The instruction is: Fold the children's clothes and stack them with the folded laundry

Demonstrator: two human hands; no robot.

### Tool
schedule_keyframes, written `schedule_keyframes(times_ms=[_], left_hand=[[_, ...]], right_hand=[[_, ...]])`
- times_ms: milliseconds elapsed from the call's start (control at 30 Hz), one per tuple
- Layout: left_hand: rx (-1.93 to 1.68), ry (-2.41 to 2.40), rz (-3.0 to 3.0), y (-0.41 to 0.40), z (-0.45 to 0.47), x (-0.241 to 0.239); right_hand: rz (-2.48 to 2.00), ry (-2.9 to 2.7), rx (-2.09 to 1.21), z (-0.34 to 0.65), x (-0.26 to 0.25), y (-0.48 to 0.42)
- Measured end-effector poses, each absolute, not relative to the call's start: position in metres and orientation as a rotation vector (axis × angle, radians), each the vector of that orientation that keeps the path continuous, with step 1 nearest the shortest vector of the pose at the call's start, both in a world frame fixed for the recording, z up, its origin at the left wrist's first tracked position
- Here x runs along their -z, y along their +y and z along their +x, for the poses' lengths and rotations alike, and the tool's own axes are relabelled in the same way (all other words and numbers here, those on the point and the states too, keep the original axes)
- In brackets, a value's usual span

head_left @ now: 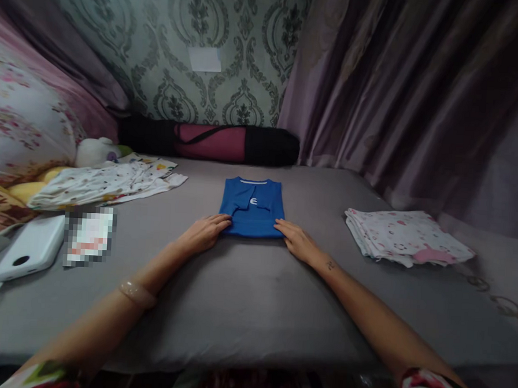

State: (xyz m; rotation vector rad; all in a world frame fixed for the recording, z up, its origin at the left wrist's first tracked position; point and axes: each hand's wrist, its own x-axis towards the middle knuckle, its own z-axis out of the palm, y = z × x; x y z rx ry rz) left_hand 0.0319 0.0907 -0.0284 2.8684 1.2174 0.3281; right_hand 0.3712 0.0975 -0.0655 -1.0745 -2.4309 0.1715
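Note:
A blue long-sleeved shirt (pixel 257 226) lies partly folded on the grey bed sheet, its collar pointing away from me. Both sleeves are laid inward over the body, and part of a white print shows between them. The near end is turned up into a straight band. My left hand (pixel 207 230) grips the band's left corner, fingers on top of the cloth. At the opposite corner, my right hand (pixel 297 240) holds the cloth in the same way. The thumbs are mostly hidden from view.
To the right sits a stack of folded patterned cloths (pixel 406 236). On the left are a rumpled printed cloth (pixel 112 180), a white power bank (pixel 32 249) with a cable, and a blurred packet (pixel 90 236). A black-and-maroon long bag (pixel 209 142) lies along the wall.

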Motion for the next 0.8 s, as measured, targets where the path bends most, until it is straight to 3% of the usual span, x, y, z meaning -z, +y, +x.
schedule_keyframes(times_ms=[500, 800], left_hand=[[-0.274, 1.110, 2.832, 0.053, 0.020, -0.003], [-0.267, 1.019, 2.546, 0.002, 0.014, -0.037]], right_hand=[[-1.011, -2.509, -0.250, 0.386, 0.023, 0.051], [-1.042, -2.575, -0.570, 0.389, -0.019, -0.006]])
